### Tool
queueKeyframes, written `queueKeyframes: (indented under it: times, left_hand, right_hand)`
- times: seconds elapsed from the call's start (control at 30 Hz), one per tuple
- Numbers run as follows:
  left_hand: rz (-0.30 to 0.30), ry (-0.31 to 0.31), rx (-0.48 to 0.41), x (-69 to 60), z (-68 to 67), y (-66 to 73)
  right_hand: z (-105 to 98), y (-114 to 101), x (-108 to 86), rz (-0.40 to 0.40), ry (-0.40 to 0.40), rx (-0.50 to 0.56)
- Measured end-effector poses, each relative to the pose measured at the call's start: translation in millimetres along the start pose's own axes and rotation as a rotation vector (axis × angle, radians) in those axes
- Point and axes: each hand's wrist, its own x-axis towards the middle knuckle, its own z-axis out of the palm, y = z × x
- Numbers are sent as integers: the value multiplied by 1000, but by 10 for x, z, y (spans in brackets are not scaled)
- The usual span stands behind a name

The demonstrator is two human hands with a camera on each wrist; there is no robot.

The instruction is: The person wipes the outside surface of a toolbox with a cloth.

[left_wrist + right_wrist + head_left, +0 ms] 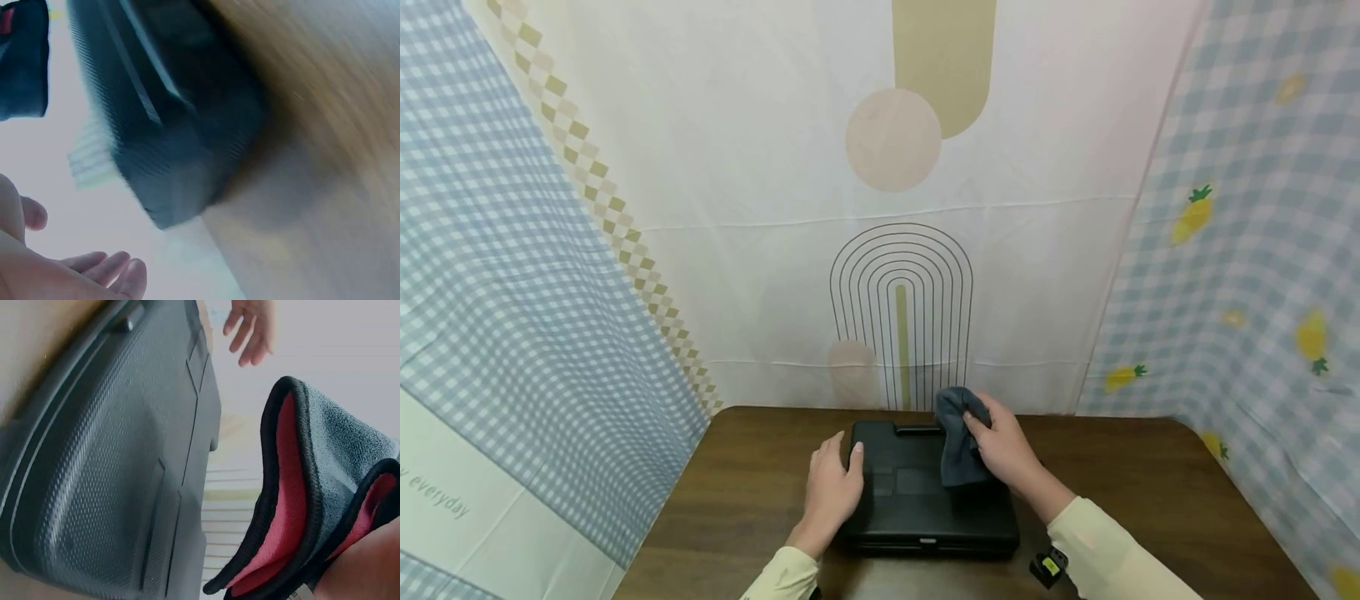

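A blue-grey, red-lined cloth (958, 454) is pinched by the right hand (1003, 442) over a black plastic case (925, 518); the left hand (833, 487), loosely spread, is held near its left side.

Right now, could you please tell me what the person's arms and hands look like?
The long sleeves are pale yellow. The left hand and right hand wear no gloves. A small black device with a bright yellow patch sits at the right sleeve's end.
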Motion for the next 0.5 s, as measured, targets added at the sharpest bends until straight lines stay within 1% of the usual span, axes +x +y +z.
queueKeyframes:
  times: [0.1, 0.17, 0.2, 0.27, 0.33, 0.4, 0.43, 0.47, 0.5]
  left_hand:
    - [38, -18, -92, -68, -33, 132]
    - [73, -51, -171, -103, -43, 223]
    - [92, -77, -207, -121, -46, 270]
    - [141, -152, -293, -155, -52, 361]
    - [196, -246, -391, -183, -59, 450]
    - [256, -345, -506, -207, -70, 538]
    - [279, -398, -580, -216, -77, 579]
    - [284, -442, -640, -229, -85, 616]
    - [275, -475, -704, -242, -95, 653]
  right_hand:
    - [35, -46, -57, -26, 2, 25]
    - [77, -88, -91, -50, 6, 43]
    - [105, -109, -107, -67, 12, 45]
    - [166, -159, -147, -102, 2, 59]
    - [238, -211, -190, -145, -5, 70]
    - [317, -253, -230, -194, -9, 72]
    - [358, -273, -250, -217, -14, 73]
    - [400, -286, -268, -237, -14, 69]
    - [444, -298, -287, -253, -8, 67]
